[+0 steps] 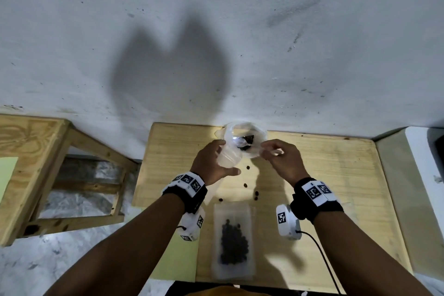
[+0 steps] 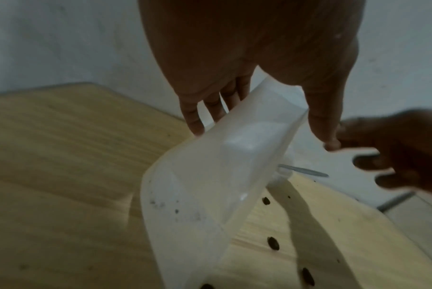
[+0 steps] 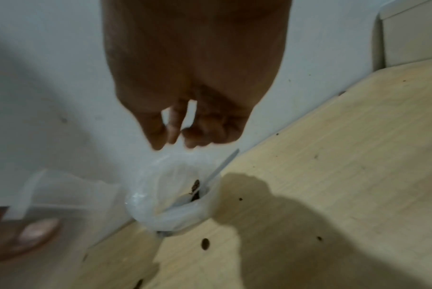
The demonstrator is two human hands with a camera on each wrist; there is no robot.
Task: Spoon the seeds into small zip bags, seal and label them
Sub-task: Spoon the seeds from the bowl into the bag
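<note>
Fingers [image 2: 196, 125] of left hand [image 1: 211, 163]: curled round an empty zip bag [image 2: 210, 195], held above the table [image 1: 336, 175]. Right hand [image 1: 283, 161]: fingertips pinching the rim of the seed pouch [image 3: 170, 195], spoon [image 3: 222, 166] standing inside. Filled bag [image 1: 234, 240]: flat, near edge. Loose seeds [image 1: 245, 185]: scattered between. Step, judged: readying the second fill. Next: take the spoon, keep the bag's mouth open.

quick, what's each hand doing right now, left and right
Left hand: holding an empty small zip bag between fingers and thumb.
Right hand: fingers pinching the rim of the clear plastic seed bag.
</note>
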